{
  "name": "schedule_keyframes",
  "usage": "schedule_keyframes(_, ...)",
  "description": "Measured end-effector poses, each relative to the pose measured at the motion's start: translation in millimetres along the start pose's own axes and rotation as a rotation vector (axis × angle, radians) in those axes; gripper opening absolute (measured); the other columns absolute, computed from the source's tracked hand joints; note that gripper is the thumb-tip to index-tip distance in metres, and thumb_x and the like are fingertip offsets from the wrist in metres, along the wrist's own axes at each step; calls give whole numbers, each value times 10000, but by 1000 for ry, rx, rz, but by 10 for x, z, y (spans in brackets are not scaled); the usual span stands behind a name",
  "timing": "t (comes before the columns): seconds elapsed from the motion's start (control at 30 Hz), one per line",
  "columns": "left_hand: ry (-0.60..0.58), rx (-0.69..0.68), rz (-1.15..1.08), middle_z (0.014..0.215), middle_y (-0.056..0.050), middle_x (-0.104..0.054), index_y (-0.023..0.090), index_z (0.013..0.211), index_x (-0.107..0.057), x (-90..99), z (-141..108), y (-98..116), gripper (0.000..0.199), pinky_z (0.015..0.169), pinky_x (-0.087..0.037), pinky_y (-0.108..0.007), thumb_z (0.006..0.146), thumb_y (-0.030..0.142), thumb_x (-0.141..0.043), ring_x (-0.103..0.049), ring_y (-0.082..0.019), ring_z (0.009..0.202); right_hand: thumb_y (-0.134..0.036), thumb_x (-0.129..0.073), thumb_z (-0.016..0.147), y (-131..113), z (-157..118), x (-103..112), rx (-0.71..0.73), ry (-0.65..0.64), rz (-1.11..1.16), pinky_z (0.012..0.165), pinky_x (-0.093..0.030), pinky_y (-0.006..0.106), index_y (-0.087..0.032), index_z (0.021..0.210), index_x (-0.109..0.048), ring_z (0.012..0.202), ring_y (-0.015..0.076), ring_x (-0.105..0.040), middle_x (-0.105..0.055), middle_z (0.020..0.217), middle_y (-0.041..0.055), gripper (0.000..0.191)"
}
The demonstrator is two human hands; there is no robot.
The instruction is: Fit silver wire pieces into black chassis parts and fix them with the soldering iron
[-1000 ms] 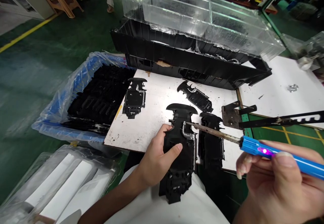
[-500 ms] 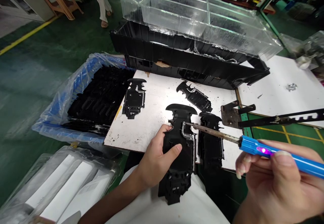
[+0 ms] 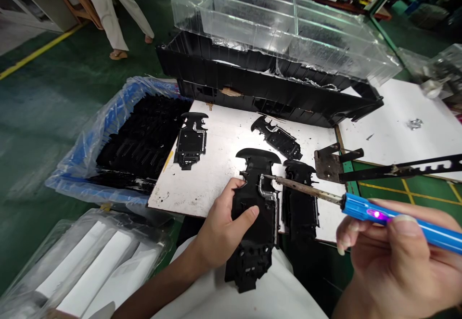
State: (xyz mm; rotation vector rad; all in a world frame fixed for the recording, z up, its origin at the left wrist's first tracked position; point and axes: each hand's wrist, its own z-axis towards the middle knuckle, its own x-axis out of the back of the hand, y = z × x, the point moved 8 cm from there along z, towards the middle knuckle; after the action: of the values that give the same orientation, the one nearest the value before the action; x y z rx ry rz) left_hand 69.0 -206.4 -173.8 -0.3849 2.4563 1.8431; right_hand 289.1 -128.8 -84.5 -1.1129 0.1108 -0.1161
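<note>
A co-worker's legs [image 3: 104, 16] have moved left, far from the soldering iron [image 3: 361, 208].

Bare counter [image 3: 205, 189] left of the black molded panel [image 3: 254, 213]; black crate [image 3: 267, 93] along the far edge, plastic-lined bin [image 3: 90, 141] at left.

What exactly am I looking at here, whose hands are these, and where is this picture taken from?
This is one view from a camera worn on a person's head, looking down at their own bare hands. The left hand holds a black moulded part with a metal strip on it. The right hand holds a blue-handled soldering iron, its tip right by that strip. Three similar parts lie on a white board. More fill a plastic-lined bin at left.
</note>
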Motion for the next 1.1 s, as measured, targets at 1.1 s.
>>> schedule_keyframes(1.1, 35, 31, 32, 961, 9, -624, 264, 1167, -485, 25, -16, -5, 242, 874, -485, -317, 980, 358, -606, -587, -170, 903, -241, -765, 807, 3, 23, 5, -29, 1, 39, 231, -396, 327, -136, 901, -732, 373, 191, -564, -675, 661, 25, 144)
